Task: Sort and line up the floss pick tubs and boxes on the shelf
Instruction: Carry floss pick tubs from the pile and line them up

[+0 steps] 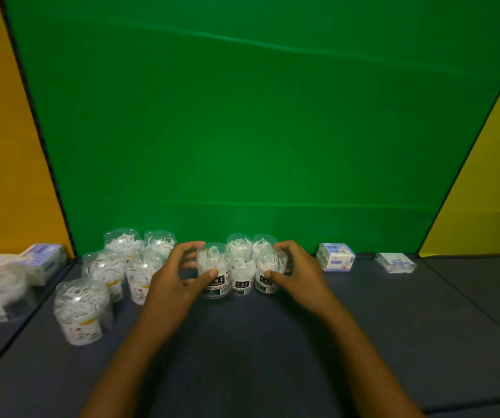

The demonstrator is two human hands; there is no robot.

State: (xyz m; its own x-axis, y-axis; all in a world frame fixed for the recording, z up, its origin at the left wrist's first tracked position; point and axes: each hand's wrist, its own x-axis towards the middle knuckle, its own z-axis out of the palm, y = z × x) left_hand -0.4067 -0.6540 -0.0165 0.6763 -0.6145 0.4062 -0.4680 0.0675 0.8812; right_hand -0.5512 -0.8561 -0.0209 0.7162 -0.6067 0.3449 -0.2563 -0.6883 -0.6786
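A tight cluster of several clear dark-labelled floss tubs [242,274] stands mid-shelf near the green back wall. My left hand [179,276] cups the cluster's left side, thumb on the front-left tub [214,271]. My right hand [295,274] cups the right side, thumb on the front-right tub [269,271]. To the left stand several wider clear tubs with yellow-striped labels [140,267], one apart at the front [81,312]. A white-and-blue box [335,256] and a flat clear pack [396,262] lie to the right.
The shelf floor [257,342] is dark grey. At the far left a pile of white-blue boxes [42,260] and blurred clear tubs [4,294] sits on a separate panel. Green wall behind, yellow walls at both sides.
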